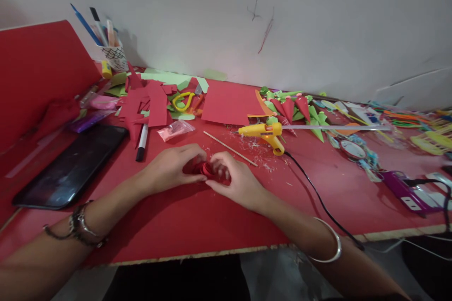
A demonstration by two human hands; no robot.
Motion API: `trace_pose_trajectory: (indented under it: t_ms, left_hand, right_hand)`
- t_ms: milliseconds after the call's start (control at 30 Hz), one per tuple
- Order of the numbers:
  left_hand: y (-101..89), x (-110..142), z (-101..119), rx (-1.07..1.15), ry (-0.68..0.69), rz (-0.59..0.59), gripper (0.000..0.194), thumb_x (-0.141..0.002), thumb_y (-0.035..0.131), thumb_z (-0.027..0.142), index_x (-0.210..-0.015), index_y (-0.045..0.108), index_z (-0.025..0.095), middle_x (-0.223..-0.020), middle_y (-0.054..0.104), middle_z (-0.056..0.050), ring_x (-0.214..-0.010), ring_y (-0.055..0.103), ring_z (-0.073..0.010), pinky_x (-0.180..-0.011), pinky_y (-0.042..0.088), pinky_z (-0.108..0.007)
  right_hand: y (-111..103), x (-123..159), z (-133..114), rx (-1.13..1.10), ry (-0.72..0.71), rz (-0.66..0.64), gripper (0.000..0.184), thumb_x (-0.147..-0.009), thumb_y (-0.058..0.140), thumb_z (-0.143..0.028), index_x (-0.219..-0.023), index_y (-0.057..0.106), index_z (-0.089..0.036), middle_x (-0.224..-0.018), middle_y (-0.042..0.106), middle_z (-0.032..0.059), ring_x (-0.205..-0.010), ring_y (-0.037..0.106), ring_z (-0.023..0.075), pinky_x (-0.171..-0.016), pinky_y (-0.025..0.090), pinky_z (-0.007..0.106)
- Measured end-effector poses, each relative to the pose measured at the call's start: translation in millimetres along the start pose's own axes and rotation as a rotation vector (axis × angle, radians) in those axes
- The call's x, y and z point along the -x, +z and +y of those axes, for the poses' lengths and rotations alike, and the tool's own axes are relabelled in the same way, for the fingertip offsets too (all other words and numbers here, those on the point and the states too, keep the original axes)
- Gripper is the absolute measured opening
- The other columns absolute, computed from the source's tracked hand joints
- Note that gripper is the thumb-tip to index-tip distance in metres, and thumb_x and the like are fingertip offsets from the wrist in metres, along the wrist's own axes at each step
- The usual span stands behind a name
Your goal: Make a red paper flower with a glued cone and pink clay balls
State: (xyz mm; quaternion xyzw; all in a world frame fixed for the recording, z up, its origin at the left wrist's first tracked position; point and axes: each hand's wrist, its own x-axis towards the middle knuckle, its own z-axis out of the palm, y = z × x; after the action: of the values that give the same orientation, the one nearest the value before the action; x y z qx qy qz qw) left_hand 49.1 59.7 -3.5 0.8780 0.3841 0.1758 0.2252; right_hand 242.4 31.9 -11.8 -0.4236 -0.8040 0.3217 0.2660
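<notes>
Just above the red table, my left hand (176,165) and my right hand (236,176) meet around a small red rolled paper coil (205,168). Thumb and fingers of the left curve in from one side. Those of the right close on it from the other side, partly hiding the coil. A thin wooden stick (230,148) lies just beyond my right hand. Further right rests a yellow glue gun (263,132) with a long clear glue stick in its back. A small clear packet (175,130) lies beyond my left hand.
A phone (72,167) and a marker (141,142) lie at left. Behind are red paper scraps (157,103), yellow-handled scissors (182,102), a red sheet (231,105), and a pen cup (115,55). Red-green paper cones (302,107) and a purple power strip (406,193) with cords sit right.
</notes>
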Motion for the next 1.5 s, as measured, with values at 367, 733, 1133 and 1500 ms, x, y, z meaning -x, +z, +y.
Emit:
trace_pose_trajectory:
  t_ms: [367, 733, 1133, 1500]
  left_hand:
    - [-4.3, -1, -4, 0.165, 0.089, -0.102, 0.022, -0.078, 0.054, 0.035, -0.091, 0.054, 0.018, -0.083, 0.052, -0.002, -0.072, 0.052, -0.0125, -0.064, 0.042, -0.024]
    - [-1.5, -2, -2, 0.236, 0.051, -0.11, 0.012, -0.076, 0.052, 0.025, -0.086, 0.054, 0.018, -0.079, 0.052, 0.0, -0.063, 0.05, -0.01, -0.056, 0.041, -0.021]
    - [1.4, -1, 5, 0.2, -0.013, -0.042, 0.011, -0.075, 0.056, 0.027, -0.079, 0.054, 0.017, -0.071, 0.054, 0.001, -0.061, 0.049, -0.0098, -0.055, 0.039, -0.02]
    - [5.4, -1, 5, 0.181, -0.049, 0.011, 0.013, -0.077, 0.054, 0.028, -0.083, 0.055, 0.017, -0.074, 0.054, 0.0, -0.064, 0.05, -0.0101, -0.057, 0.04, -0.021]
  right_hand:
    - [-5, -1, 4, 0.043, -0.114, 0.029, 0.004, -0.078, 0.053, -0.02, -0.076, 0.057, -0.018, -0.074, 0.058, 0.0001, -0.066, 0.054, 0.0099, -0.063, 0.043, 0.022]
    - [-5, -1, 4, 0.113, -0.123, -0.011, 0.014, -0.082, 0.051, -0.026, -0.076, 0.06, -0.017, -0.074, 0.06, 0.0007, -0.068, 0.054, 0.0104, -0.064, 0.041, 0.022]
    - [-2, 1, -1, 0.177, -0.096, 0.007, 0.012, -0.081, 0.05, -0.02, -0.072, 0.057, -0.017, -0.068, 0.055, -0.0003, -0.063, 0.05, 0.01, -0.059, 0.037, 0.021]
    - [-1, 1, 2, 0.127, -0.062, 0.02, 0.013, -0.082, 0.048, -0.024, -0.076, 0.057, -0.018, -0.071, 0.057, 0.0, -0.062, 0.051, 0.0094, -0.058, 0.038, 0.021]
